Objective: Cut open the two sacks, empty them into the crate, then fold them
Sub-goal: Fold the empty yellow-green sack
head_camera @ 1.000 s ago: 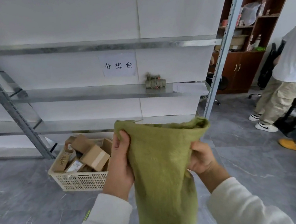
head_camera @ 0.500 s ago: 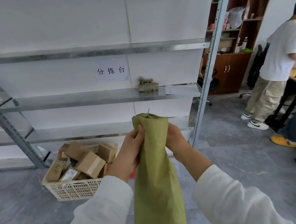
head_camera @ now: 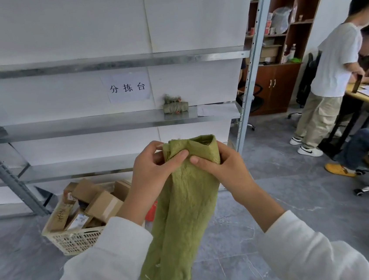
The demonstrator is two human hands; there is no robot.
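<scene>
Head view: a limp olive-green woven sack (head_camera: 186,208) is held up in mid-air, near centre, hung from its top edge and already doubled lengthwise into a narrow strip; the lower end dangles loose. The top edge is pinched from the left by the left hand (head_camera: 151,177) and from the right by the right hand (head_camera: 223,170), each thumb pressed on the near face and the thumbs almost touching, so both hands are closed on the sack. A cream perforated plastic crate (head_camera: 75,240) sits on the grey floor (head_camera: 276,198) at left, beyond the left forearm, loaded with brown cardboard boxes (head_camera: 102,205). Behind it stands a galvanised metal shelf rack (head_camera: 86,125), with a small tied greenish bundle (head_camera: 175,106) on the middle shelf, far centre. Judged: cutting and emptying are done for this sack and folding is in hand. The next move likely calls for the hanging length to be brought up and halved, edges kept aligned; the fabric looks springy, so the fold may open if the pinch is relaxed.
</scene>
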